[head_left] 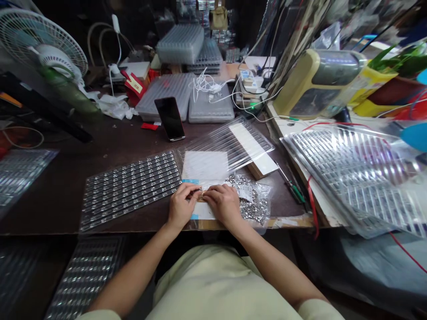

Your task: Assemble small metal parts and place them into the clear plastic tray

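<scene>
My left hand [182, 202] and my right hand [224, 203] meet over the front edge of the bench, fingertips pinched close together. Whatever small piece lies between them is too hidden to name. Beneath the fingers is a white sheet [205, 212] with blue tape beside it. Right by my right hand lies a clear plastic bag [262, 202] full of small shiny metal parts. On the left, a tray [131, 189] holds rows of dark strips with small shiny pieces on them. A white paper [205, 164] lies just beyond my hands.
A phone [170, 119] stands propped on the bench. Behind it are stacked plastic trays [165, 95] and a white cable [207, 84]. A screwdriver [295, 192] lies at the right, near more clear trays [353, 164]. A fan [50, 49] stands at the far left.
</scene>
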`<action>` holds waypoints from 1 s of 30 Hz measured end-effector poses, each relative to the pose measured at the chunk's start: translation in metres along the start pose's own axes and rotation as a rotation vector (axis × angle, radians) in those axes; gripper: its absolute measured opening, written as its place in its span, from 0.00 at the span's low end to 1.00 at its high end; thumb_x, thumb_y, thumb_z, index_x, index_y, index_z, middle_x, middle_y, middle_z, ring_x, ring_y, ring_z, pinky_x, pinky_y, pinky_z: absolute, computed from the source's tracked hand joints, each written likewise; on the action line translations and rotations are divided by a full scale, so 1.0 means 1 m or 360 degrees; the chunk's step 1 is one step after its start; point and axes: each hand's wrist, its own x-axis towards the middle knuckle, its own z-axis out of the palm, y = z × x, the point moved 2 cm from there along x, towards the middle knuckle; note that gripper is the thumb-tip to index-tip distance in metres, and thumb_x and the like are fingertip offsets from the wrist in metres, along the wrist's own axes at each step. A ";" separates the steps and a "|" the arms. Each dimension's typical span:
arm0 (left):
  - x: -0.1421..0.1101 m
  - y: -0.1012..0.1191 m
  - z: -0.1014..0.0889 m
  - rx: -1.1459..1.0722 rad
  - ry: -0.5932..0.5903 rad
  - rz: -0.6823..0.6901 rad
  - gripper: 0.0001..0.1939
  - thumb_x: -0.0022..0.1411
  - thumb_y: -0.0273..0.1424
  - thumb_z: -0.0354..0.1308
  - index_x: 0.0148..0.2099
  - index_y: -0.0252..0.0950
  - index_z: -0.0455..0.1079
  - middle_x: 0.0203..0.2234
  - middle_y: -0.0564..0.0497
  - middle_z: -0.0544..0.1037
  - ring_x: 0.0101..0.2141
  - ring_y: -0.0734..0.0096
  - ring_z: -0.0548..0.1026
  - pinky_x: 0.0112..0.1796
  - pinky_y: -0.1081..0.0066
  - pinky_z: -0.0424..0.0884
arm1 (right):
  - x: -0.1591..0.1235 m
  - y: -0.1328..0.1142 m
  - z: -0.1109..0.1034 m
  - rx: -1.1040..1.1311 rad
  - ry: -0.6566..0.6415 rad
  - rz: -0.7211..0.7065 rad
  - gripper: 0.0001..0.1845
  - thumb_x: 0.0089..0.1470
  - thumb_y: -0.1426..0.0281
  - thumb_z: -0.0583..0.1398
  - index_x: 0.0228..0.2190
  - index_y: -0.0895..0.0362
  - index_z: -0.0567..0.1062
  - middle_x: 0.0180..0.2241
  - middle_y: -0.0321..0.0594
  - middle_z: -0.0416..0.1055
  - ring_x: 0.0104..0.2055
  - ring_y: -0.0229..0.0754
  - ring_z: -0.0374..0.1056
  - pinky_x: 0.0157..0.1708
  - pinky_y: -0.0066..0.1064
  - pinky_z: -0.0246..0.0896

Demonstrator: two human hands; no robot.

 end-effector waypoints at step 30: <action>0.003 0.012 0.025 0.0188 -0.0326 0.0276 0.08 0.62 0.32 0.57 0.41 0.39 0.75 0.33 0.49 0.75 0.37 0.68 0.73 0.39 0.69 0.69 | -0.017 0.038 -0.015 -0.0021 0.0220 0.0038 0.10 0.63 0.71 0.50 0.38 0.57 0.71 0.34 0.43 0.71 0.39 0.44 0.64 0.41 0.35 0.59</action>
